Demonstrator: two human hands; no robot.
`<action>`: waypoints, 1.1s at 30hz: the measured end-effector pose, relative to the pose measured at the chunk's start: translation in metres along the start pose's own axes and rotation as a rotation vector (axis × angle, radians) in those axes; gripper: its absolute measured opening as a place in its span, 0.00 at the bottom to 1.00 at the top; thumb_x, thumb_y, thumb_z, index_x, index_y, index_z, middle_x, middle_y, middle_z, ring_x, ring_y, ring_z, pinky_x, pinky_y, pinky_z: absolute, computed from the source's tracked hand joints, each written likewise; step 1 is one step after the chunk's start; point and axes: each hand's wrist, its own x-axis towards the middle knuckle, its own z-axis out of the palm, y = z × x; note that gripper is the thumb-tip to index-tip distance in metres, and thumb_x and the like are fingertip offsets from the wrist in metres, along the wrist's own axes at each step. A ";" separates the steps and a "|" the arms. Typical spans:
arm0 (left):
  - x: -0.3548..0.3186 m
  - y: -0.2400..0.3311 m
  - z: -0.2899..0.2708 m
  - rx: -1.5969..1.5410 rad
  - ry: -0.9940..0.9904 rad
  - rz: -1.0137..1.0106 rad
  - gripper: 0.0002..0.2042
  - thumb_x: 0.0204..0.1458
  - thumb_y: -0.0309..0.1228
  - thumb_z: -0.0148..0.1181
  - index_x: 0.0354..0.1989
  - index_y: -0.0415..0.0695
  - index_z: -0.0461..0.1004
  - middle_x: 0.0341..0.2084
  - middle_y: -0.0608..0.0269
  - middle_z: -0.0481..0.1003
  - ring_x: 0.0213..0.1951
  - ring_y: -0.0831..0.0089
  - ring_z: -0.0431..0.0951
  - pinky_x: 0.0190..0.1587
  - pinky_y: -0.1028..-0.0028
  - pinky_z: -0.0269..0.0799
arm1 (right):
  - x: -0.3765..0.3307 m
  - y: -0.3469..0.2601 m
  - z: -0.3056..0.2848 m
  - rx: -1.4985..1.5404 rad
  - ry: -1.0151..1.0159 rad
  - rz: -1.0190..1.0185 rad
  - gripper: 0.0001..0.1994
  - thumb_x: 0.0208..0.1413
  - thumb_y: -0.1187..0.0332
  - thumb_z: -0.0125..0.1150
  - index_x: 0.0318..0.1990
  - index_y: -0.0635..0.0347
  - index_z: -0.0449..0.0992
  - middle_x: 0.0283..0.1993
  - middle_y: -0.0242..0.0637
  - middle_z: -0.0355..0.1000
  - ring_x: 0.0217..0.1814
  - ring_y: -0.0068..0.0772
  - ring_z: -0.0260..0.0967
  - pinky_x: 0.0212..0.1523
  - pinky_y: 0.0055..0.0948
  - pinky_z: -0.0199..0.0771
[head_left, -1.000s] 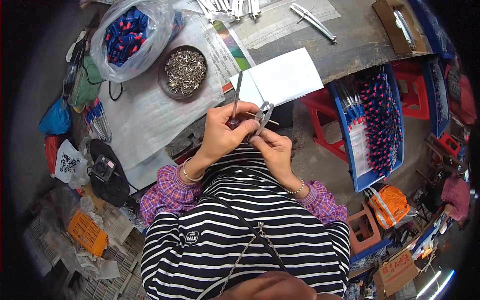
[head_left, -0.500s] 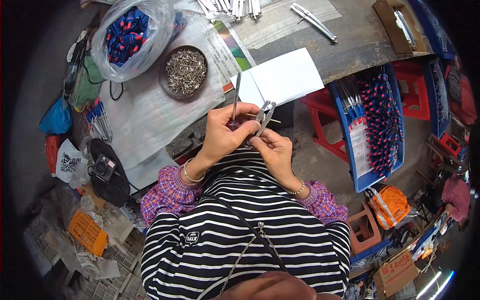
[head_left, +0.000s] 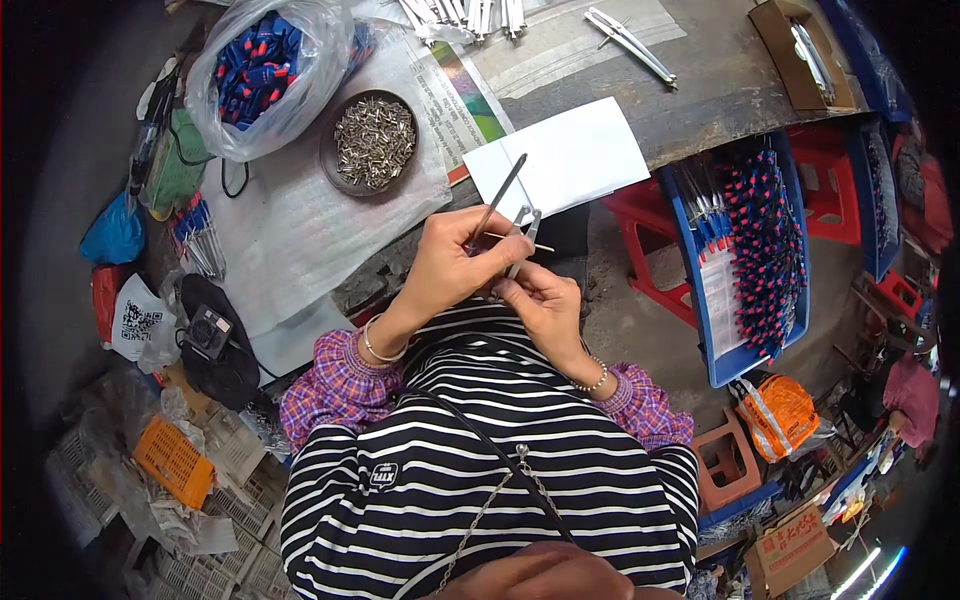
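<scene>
In front of my striped top, my left hand (head_left: 452,258) is closed around a screwdriver (head_left: 503,192), whose dark shaft points up and to the right. Its handle is mostly hidden in my palm. The thumb of that hand also presses a small grey metal two-armed piece (head_left: 533,224) with rounded ends. From below, my right hand (head_left: 545,305) pinches the same piece, so its lower part is covered by fingers. A thin pale rod (head_left: 543,247) sticks out to the right past my left fingertips; I cannot tell what it belongs to.
A bowl of small metal rivets (head_left: 373,143) and a plastic bag of blue-red parts (head_left: 262,75) stand on the table. White paper (head_left: 560,155) lies ahead. On my right, a blue tray (head_left: 717,345) of blue-red-ended tools rests on a red stool (head_left: 655,275).
The screwdriver's shaft has swung from nearly upright to a rightward tilt. The two-armed piece sits slightly lower, with its arms closer together; my left thumb now reaches farther over it.
</scene>
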 end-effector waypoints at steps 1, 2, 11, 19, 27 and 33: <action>0.000 0.000 0.000 0.007 0.000 0.001 0.06 0.47 0.25 0.60 0.31 0.37 0.74 0.21 0.70 0.72 0.21 0.88 0.67 0.22 0.86 0.61 | 0.000 0.000 -0.001 -0.062 -0.021 -0.009 0.08 0.52 0.77 0.57 0.39 0.72 0.74 0.31 0.35 0.75 0.32 0.17 0.70 0.33 0.15 0.69; 0.000 0.000 0.000 0.014 0.000 0.002 0.06 0.47 0.26 0.60 0.30 0.37 0.73 0.20 0.71 0.71 0.21 0.88 0.66 0.22 0.86 0.60 | 0.000 0.000 -0.001 -0.063 -0.024 -0.008 0.08 0.52 0.77 0.57 0.39 0.72 0.74 0.31 0.35 0.75 0.32 0.17 0.70 0.33 0.15 0.69; 0.002 0.000 -0.007 -0.089 -0.094 -0.184 0.07 0.48 0.28 0.59 0.31 0.38 0.71 0.21 0.72 0.71 0.22 0.88 0.66 0.24 0.85 0.60 | -0.001 -0.002 -0.005 -0.024 -0.073 0.112 0.09 0.53 0.80 0.52 0.41 0.74 0.72 0.33 0.41 0.75 0.36 0.25 0.73 0.39 0.22 0.74; 0.006 0.003 -0.010 -0.023 -0.068 -0.109 0.08 0.47 0.28 0.60 0.32 0.37 0.71 0.21 0.72 0.71 0.22 0.89 0.65 0.23 0.86 0.59 | 0.001 0.004 -0.002 0.031 -0.037 0.113 0.08 0.52 0.80 0.53 0.39 0.72 0.74 0.31 0.38 0.75 0.32 0.21 0.72 0.34 0.18 0.72; 0.003 -0.001 -0.012 0.088 -0.108 -0.101 0.08 0.46 0.26 0.61 0.32 0.37 0.71 0.22 0.72 0.71 0.23 0.89 0.65 0.23 0.86 0.59 | 0.001 0.002 -0.005 -0.057 -0.086 0.112 0.08 0.52 0.80 0.52 0.39 0.73 0.73 0.31 0.39 0.75 0.34 0.22 0.73 0.36 0.18 0.72; 0.003 0.005 -0.012 -0.079 -0.076 -0.149 0.08 0.46 0.25 0.61 0.33 0.37 0.72 0.23 0.72 0.71 0.24 0.88 0.66 0.25 0.86 0.59 | 0.001 0.005 -0.006 -0.031 -0.076 0.139 0.09 0.53 0.80 0.52 0.40 0.72 0.73 0.32 0.39 0.75 0.35 0.23 0.73 0.38 0.19 0.73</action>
